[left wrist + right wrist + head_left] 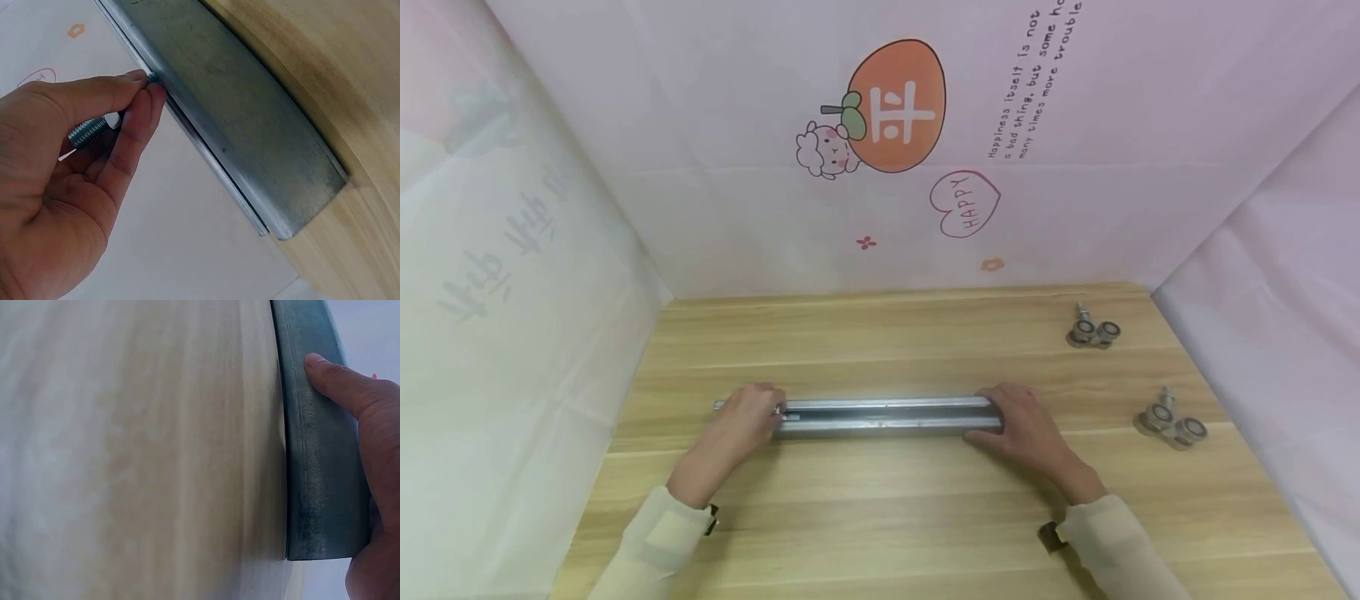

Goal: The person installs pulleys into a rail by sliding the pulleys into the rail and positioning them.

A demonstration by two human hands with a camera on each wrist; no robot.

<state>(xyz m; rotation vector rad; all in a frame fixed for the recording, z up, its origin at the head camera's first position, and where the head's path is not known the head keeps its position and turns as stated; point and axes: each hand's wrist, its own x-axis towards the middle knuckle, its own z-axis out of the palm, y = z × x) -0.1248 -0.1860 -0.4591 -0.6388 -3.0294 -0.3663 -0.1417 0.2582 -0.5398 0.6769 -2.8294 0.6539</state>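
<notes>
Our left grip (748, 423) pinches a threaded bolt (89, 133) beside the metal rail (880, 423) mid-desk (880, 517); our right grip (1028, 429) clasps its other end. We judge one fitting under way; two roller trolleys (1172, 428) (both loose, rightward) probably remain.

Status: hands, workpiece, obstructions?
Left hand holds a silvery threaded metal piece against a long, silvery slotted metal rail; right hand grips rail's right end. Rail lies crosswise. Two grey metal twin-wheel rollers sit apart at right, neither touching it.
</notes>
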